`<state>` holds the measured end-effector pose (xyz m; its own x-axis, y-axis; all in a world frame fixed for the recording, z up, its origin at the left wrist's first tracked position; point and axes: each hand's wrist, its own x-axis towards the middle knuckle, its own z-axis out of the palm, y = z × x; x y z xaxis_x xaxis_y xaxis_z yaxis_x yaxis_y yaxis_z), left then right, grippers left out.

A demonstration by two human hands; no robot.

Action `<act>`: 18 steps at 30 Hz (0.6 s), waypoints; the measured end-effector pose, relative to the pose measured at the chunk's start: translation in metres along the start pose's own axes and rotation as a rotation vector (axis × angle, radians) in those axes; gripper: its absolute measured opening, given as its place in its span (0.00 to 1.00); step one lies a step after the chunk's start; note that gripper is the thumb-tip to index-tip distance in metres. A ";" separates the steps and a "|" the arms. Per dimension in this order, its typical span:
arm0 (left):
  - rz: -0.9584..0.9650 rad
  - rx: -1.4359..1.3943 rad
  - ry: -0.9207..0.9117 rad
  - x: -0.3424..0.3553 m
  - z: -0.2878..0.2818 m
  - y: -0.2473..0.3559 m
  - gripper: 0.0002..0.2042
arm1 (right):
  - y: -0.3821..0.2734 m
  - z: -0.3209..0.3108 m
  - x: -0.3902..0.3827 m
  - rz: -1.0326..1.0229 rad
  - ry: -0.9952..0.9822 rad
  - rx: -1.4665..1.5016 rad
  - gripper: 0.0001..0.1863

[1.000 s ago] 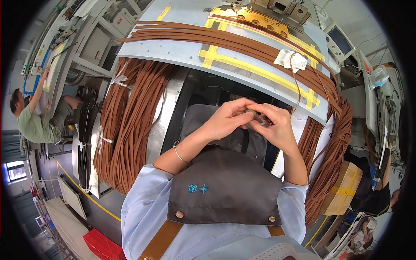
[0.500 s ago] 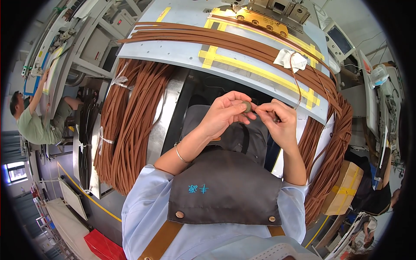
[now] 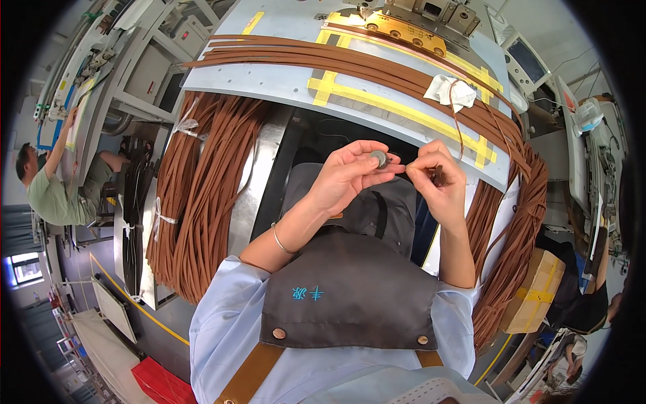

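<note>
My left hand [image 3: 343, 172] is raised in front of my apron, thumb and fingers closed on a small round grey-green disc that looks like a bobbin [image 3: 378, 159]. Close to its fingertips, my right hand [image 3: 437, 178] pinches thumb and forefinger together. What that pinch holds is too small to make out, perhaps a thread end. A small dark object [image 3: 439, 176] shows among the curled fingers of my right hand, its kind unclear. Both hands hover over my lap, just short of the table [image 3: 269, 87].
Long brown strips [image 3: 296, 54] lie across the table, beside yellow tape and a white cloth [image 3: 451, 93]. A sewing machine [image 3: 431, 17] stands at the back. Brown bundles [image 3: 202, 202] hang at left and right. A cardboard box [image 3: 535, 289] is at right; a person [image 3: 60, 182] works far left.
My right hand has drawn slightly right and its fingers have curled more. The disc in my left hand has tilted and shifted slightly left and up, showing a greyer side.
</note>
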<state>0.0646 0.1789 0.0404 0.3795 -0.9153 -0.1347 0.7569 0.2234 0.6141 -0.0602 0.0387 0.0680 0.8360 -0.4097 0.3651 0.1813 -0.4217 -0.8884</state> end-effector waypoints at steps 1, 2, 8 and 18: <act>-0.002 -0.025 -0.025 0.000 0.000 0.000 0.11 | -0.001 0.001 0.000 0.086 0.021 0.171 0.03; -0.002 -0.024 -0.026 0.000 0.000 0.000 0.11 | -0.001 0.002 0.000 0.172 0.042 0.342 0.03; -0.040 -0.004 -0.116 -0.002 -0.003 -0.003 0.12 | -0.003 0.006 0.005 0.329 -0.100 0.754 0.07; -0.084 0.094 -0.133 -0.006 -0.001 -0.007 0.11 | 0.007 0.009 0.010 0.228 -0.108 0.654 0.07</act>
<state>0.0579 0.1834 0.0362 0.2387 -0.9671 -0.0884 0.7276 0.1178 0.6758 -0.0455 0.0390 0.0630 0.9310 -0.3327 0.1505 0.2415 0.2519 -0.9371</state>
